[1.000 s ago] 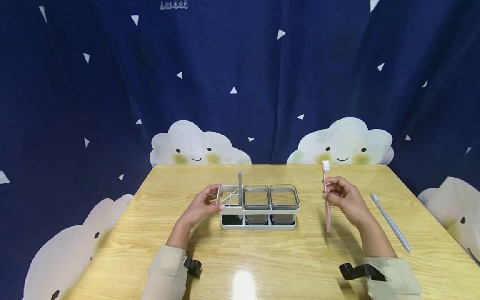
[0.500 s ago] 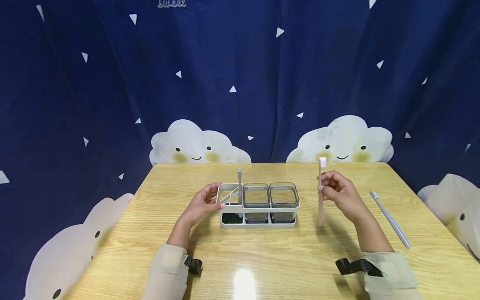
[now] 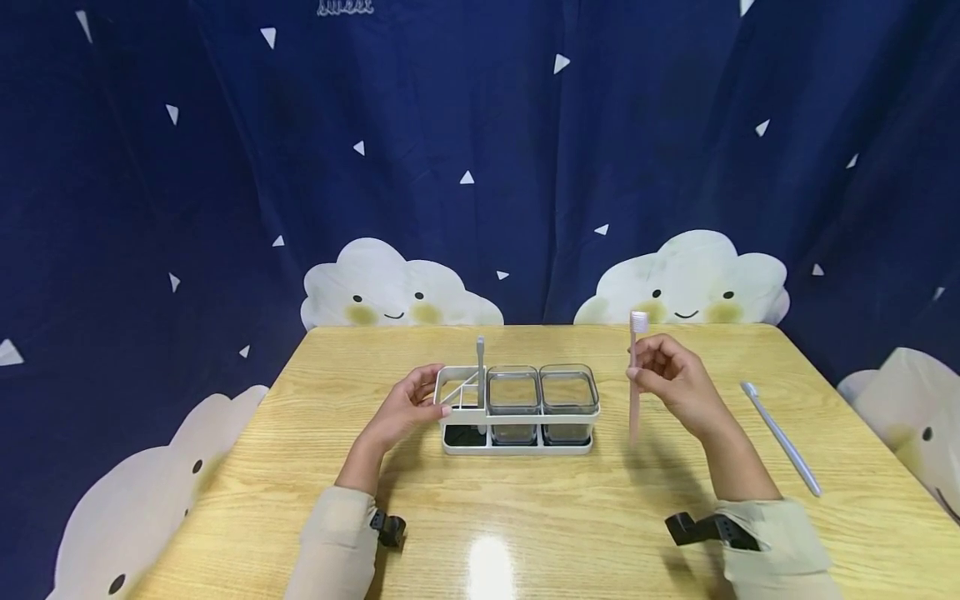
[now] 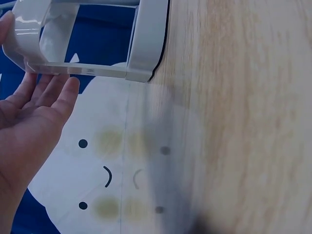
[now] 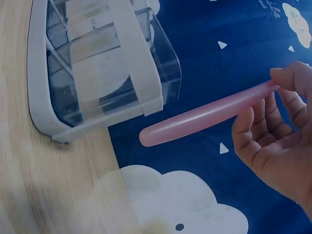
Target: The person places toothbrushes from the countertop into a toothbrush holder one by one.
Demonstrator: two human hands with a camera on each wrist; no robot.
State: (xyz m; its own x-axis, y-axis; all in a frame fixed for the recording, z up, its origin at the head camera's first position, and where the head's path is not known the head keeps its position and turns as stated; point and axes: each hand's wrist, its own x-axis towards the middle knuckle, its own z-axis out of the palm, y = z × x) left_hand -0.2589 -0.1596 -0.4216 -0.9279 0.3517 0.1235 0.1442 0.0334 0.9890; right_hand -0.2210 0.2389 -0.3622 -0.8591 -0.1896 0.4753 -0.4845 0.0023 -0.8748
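A white toothbrush holder [image 3: 517, 451] stands on the table with two clear square cups [image 3: 567, 408] in it. A grey toothbrush [image 3: 481, 367] stands upright in its divided left compartment. My left hand [image 3: 405, 410] grips the holder's left end, thumb at the front and fingers at the side; the left wrist view shows them along the holder's rim [image 4: 87, 69]. Right of the holder, my right hand [image 3: 671, 383] pinches a pink toothbrush [image 3: 634, 400] upright, bristles up. In the right wrist view its handle [image 5: 204, 117] points toward the holder, apart from it.
A light blue toothbrush [image 3: 783, 442] lies slanted on the wooden table [image 3: 570, 525], right of my right hand. A dark blue curtain [image 3: 450, 100] with white clouds and triangles hangs behind the table. Both wrists wear black cameras [image 3: 388, 529].
My right hand has moved a little left and away from me with the pink toothbrush, nearer the holder. My left hand keeps its place on the holder.
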